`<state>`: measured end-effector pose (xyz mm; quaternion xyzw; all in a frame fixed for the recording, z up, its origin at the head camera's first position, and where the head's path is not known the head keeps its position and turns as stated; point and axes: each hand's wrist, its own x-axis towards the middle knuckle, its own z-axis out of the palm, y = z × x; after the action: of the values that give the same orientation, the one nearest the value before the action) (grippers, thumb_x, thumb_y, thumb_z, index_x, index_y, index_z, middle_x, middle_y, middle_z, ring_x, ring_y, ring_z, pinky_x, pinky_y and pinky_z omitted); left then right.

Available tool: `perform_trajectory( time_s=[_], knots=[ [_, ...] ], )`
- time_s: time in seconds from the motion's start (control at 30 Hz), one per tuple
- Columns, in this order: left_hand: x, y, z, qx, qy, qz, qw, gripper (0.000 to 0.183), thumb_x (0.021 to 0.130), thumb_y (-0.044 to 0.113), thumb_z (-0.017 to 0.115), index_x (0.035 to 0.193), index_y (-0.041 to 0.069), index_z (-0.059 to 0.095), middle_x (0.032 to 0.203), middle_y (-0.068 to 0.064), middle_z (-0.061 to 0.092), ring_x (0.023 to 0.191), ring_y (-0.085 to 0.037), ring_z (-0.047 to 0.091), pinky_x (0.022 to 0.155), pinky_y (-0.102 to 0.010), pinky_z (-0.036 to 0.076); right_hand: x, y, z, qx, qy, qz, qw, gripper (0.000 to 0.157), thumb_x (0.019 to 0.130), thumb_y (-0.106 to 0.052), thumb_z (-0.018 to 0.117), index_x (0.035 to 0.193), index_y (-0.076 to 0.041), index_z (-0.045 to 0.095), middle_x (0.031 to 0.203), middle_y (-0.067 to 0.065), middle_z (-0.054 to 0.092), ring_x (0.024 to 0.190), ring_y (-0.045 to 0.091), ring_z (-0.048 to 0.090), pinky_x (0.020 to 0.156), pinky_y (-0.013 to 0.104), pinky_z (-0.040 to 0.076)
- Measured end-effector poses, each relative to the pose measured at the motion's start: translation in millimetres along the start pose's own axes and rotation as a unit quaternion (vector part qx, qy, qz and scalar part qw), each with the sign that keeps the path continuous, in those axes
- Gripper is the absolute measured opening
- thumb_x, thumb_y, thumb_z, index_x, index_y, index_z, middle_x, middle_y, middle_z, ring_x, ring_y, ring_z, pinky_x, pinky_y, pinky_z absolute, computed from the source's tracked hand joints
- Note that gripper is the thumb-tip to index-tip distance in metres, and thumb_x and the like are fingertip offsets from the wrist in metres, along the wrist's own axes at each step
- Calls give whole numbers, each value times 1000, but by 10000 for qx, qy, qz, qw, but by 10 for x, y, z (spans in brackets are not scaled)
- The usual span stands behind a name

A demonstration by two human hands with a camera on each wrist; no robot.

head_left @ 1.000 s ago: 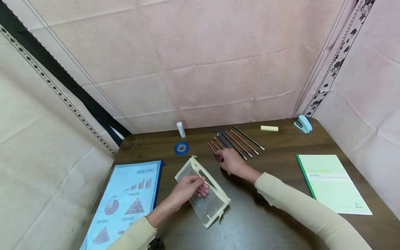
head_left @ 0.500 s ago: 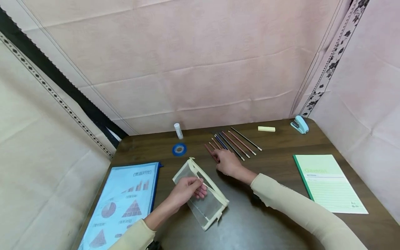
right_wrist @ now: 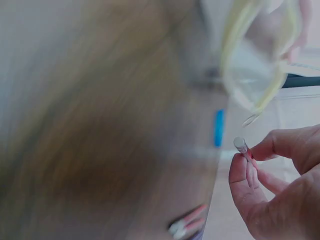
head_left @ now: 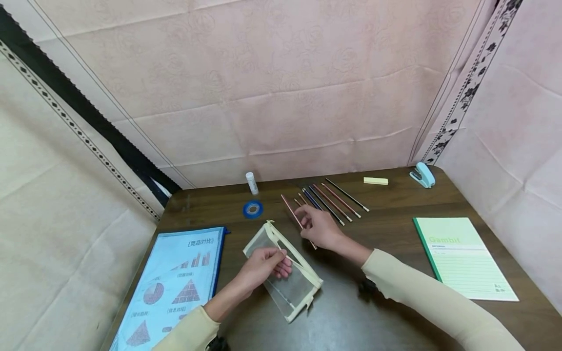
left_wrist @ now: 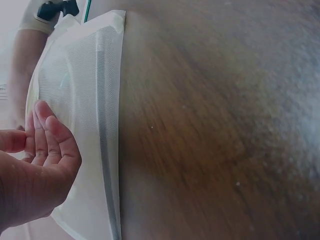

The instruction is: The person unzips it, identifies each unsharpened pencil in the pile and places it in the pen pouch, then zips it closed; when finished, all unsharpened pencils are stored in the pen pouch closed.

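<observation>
My left hand [head_left: 265,265] pinches the rim of a cream-edged mesh pencil pouch [head_left: 298,287], its mouth gaping in the right wrist view. Between thumb and fingers, my right hand [head_left: 322,229] holds a reddish pencil [head_left: 289,209], slanted, with its pale tip end [right_wrist: 240,144] towards the right wrist camera. Just beyond that hand lies a row of several pencils [head_left: 341,200], red, blue and black, side by side; the hand hides part of the nearest ones. In the left wrist view the pouch's mesh side [left_wrist: 82,70] stands behind the curled left fingers.
A blue tape roll [head_left: 252,209] and a white glue stick [head_left: 252,183] are behind the pouch. At left lies a blue folder [head_left: 175,263]; at right, a green-spined notebook [head_left: 465,258]. A pale yellow strip [head_left: 375,181] and a light blue stapler [head_left: 423,175] sit along the back.
My right hand has picked the leftmost reddish pencil out of the row and drawn it slightly towards the pouch. The left hand and pouch keep their place.
</observation>
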<state>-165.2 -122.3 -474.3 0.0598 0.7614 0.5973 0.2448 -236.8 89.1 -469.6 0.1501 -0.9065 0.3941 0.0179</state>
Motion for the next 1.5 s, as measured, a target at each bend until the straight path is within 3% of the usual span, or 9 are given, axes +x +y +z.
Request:
perform_trajectory(
  time_s=[0.3,0.53,0.77,1.07,1.5],
  knots=[
    [1,13,-3,17,-65,2,10000,36,99,33,51,93,3,69,84,-8,73,74,-14,69,71,-32,58,-268,-235,-118,1202,-203,115,9925,47,80,-9,73,122,-26,57,92,-2,67,78,11,63,63,29,52],
    [2,24,11,50,-122,69,9999,37,98,36,52,96,3,69,88,-11,73,76,-15,69,75,-37,58,-438,-259,-96,1806,-540,-35,9821,47,81,-1,69,123,-20,58,95,8,67,79,16,64,64,27,52],
    [8,13,24,25,-92,39,9999,37,99,34,52,95,2,69,86,-10,73,75,-14,69,74,-35,58,-589,-210,-43,1665,-870,21,9822,49,80,2,65,124,-19,58,95,7,68,78,16,65,65,25,52],
    [-13,11,38,13,-117,133,9998,37,99,32,51,93,1,69,84,-8,72,74,-14,69,70,-33,58,-684,-116,43,1822,-1494,-6,9718,48,83,3,59,126,-18,56,97,4,67,81,14,64,70,22,51],
    [-28,33,53,38,-117,174,9998,37,100,32,51,93,0,69,85,-11,73,74,-15,69,72,-34,58,-681,-110,65,1784,-1547,-16,9717,44,83,7,58,123,-13,58,95,7,67,79,15,63,68,20,51]
  ],
)
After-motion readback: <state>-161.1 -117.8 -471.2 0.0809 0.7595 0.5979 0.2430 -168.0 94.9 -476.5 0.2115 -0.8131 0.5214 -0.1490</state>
